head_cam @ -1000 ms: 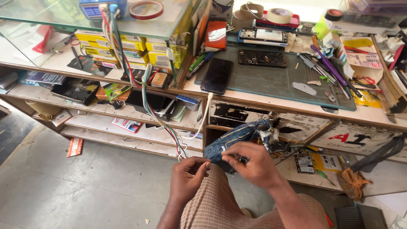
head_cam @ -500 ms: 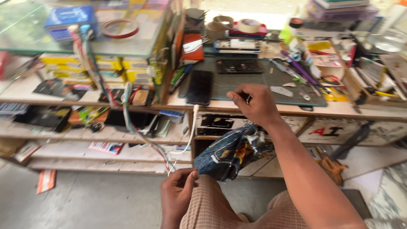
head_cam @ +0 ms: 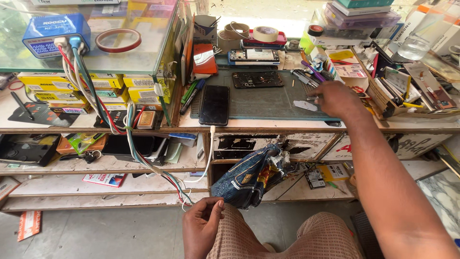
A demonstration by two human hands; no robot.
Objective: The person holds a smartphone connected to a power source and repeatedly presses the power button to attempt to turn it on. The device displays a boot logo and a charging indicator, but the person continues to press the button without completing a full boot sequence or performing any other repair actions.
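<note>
Nearest, the left hand (head_cam: 201,225) rests on the person's knee with fingers curled together, pinching the loose ends of the thin cables (head_cam: 184,194) that hang from the shelves; whether it truly grips them I can't tell. Just beyond, a blue denim rag (head_cam: 251,175) hangs from the open drawer under the counter's front edge. Right hand (head_cam: 338,98) is stretched out over the right end of the grey work mat (head_cam: 268,103), fingers half bent and holding nothing, hovering just beside a small pale pry tool (head_cam: 304,105) and the bunch of pens and tweezers (head_cam: 309,76). Looks like a tool-fetching step; the next move calls for a light pinch on one slim tool. Farther back, black phone (head_cam: 214,105) lies at the mat's left edge, opened phone frame (head_cam: 257,79) toward the back edge.
</note>
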